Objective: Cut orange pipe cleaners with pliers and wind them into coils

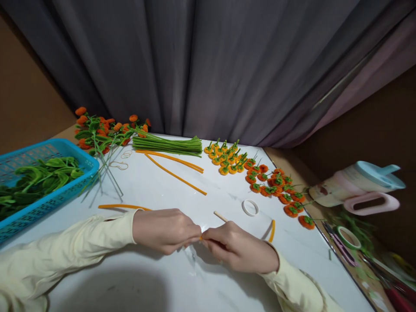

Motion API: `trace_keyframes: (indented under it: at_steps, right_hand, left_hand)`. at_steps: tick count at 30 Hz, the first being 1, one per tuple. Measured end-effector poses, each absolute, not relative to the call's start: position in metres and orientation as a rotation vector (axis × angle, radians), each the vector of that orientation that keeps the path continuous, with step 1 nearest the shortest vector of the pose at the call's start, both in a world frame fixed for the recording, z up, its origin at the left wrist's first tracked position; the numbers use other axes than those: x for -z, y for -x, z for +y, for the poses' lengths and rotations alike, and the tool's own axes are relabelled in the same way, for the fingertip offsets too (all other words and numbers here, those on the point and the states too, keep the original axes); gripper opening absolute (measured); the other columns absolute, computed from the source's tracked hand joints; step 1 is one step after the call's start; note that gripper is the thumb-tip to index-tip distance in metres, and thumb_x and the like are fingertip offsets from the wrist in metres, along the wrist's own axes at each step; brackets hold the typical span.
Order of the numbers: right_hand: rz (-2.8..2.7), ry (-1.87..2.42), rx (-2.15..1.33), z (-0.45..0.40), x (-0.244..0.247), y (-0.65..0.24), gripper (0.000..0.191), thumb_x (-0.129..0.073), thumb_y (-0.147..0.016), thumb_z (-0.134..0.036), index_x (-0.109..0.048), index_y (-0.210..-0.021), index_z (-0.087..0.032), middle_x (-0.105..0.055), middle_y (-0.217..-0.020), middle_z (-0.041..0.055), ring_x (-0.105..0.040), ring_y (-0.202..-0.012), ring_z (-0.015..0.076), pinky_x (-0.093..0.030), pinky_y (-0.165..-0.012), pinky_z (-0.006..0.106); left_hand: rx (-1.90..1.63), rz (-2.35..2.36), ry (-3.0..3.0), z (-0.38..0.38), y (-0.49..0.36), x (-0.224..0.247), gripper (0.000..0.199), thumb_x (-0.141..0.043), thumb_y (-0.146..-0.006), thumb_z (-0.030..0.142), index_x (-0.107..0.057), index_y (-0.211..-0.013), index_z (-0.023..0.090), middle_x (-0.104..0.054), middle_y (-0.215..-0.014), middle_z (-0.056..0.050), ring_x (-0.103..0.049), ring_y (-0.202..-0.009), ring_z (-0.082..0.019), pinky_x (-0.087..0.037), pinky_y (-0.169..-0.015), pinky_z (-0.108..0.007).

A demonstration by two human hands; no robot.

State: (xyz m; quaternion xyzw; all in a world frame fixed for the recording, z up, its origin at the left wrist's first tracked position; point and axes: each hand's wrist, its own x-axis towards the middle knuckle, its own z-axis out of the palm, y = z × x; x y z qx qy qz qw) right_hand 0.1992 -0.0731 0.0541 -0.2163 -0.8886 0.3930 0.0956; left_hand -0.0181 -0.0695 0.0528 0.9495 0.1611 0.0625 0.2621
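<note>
My left hand (167, 229) and my right hand (238, 247) meet low over the white tabletop, fingertips almost touching. Both are closed in a pinch on an orange pipe cleaner (201, 237), of which only a speck shows between them. Orange fuzzy lengths stick out behind the left wrist (121, 207) and behind the right wrist (272, 230); whether they belong to the same stem is hidden. A thin wooden stick (221, 216) pokes out above my right hand, its lower part covered by the fingers. Beyond the hands lie loose orange pipe cleaners (177, 175).
A blue basket (94, 167) with green leaves stands left. Behind are finished orange flowers (104, 125) and a green pipe-cleaner bundle (167, 145). Yellow flower heads (232, 169), orange flower heads (290, 210) and a white tape ring (250, 207) lie right, near a tumbler (352, 184) and scissors (341, 247).
</note>
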Motion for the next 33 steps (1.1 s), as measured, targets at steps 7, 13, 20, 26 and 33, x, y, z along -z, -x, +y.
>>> trace_keyframes:
  at_steps: [7,13,20,26,33]
  right_hand:
    - [-2.76,0.644,-1.235,-0.066,-0.061,-0.201,0.026,-0.038,-0.097,-0.019,-0.059,-0.083,-0.012,-0.054,-0.066,0.0018,-0.043,-0.055,0.0095,-0.034,-0.055,0.019]
    - [-2.804,0.708,-1.252,-0.064,-0.068,-0.207,0.017,-0.046,-0.093,-0.014,-0.059,-0.083,-0.013,-0.055,-0.068,0.0011,-0.044,-0.057,0.0099,-0.033,-0.056,0.019]
    - [-2.942,0.709,-1.218,-0.068,-0.07,-0.206,0.013,-0.049,-0.09,-0.007,-0.062,-0.088,-0.011,-0.061,-0.077,0.0043,-0.049,-0.065,0.012,-0.035,-0.06,0.02]
    - [-2.952,0.703,-1.163,-0.07,-0.071,-0.205,0.015,-0.049,-0.088,-0.003,-0.061,-0.089,-0.01,-0.059,-0.073,0.0029,-0.046,-0.062,0.0111,-0.032,-0.056,0.02]
    - [-2.96,0.771,-1.092,-0.069,-0.072,-0.206,0.015,-0.047,-0.089,-0.004,-0.058,-0.082,-0.012,-0.053,-0.068,0.0008,-0.042,-0.057,0.0104,-0.031,-0.056,0.021]
  left_hand:
    - [-0.1,0.43,-2.435,-0.063,0.019,-0.049,0.023,-0.033,-0.096,0.019,-0.05,-0.081,0.016,-0.062,-0.074,-0.002,-0.053,-0.063,-0.011,-0.038,-0.06,-0.02]
    - [-0.031,0.516,-2.478,-0.062,0.018,-0.054,0.022,-0.042,-0.096,0.026,-0.061,-0.093,0.015,-0.067,-0.076,-0.004,-0.057,-0.061,-0.011,-0.036,-0.056,-0.019]
    - [-0.068,0.406,-2.548,-0.066,0.016,-0.048,0.019,-0.046,-0.093,0.018,-0.064,-0.091,0.015,-0.068,-0.072,-0.002,-0.056,-0.057,-0.011,-0.035,-0.053,-0.022]
    - [-0.148,0.262,-2.618,-0.065,0.018,-0.044,0.02,-0.044,-0.09,0.01,-0.059,-0.078,0.014,-0.064,-0.065,-0.002,-0.052,-0.055,-0.012,-0.035,-0.053,-0.025]
    - [-0.105,0.405,-2.637,-0.064,0.016,-0.046,0.017,-0.046,-0.094,0.018,-0.062,-0.09,0.014,-0.068,-0.074,-0.003,-0.058,-0.062,-0.013,-0.038,-0.056,-0.023]
